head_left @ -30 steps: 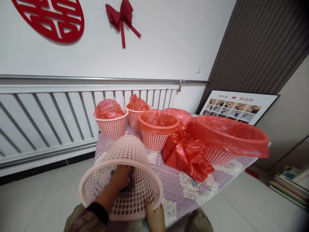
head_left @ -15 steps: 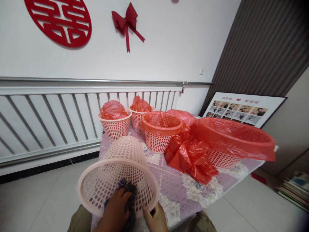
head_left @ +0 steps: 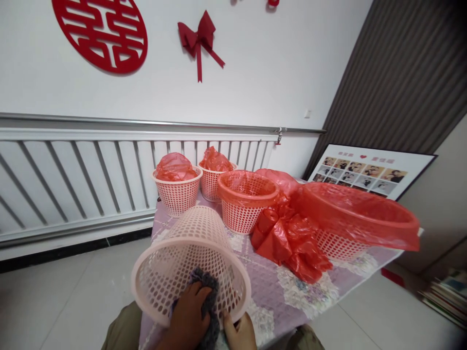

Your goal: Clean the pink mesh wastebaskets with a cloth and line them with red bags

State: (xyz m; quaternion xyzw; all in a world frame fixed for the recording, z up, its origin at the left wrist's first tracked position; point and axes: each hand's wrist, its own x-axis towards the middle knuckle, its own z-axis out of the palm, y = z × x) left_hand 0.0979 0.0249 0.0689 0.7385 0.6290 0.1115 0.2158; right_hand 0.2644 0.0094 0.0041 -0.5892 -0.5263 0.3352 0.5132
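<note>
I log the left hand [head_left: 188, 316] with fingers closed on bunched cloth [head_left: 204, 276] within the tipped basket's [head_left: 197, 221] mouth, right hand [head_left: 244, 335] gripping its rim [head_left: 189, 241].

A floral-covered table [head_left: 260, 274] carries mesh baskets [head_left: 242, 216] and crumpled red plastic bags [head_left: 292, 238]

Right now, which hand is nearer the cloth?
Left. The left hand grips the cloth at its near side; the right hand holds the tipped basket by its rim, right of the cloth.
</note>
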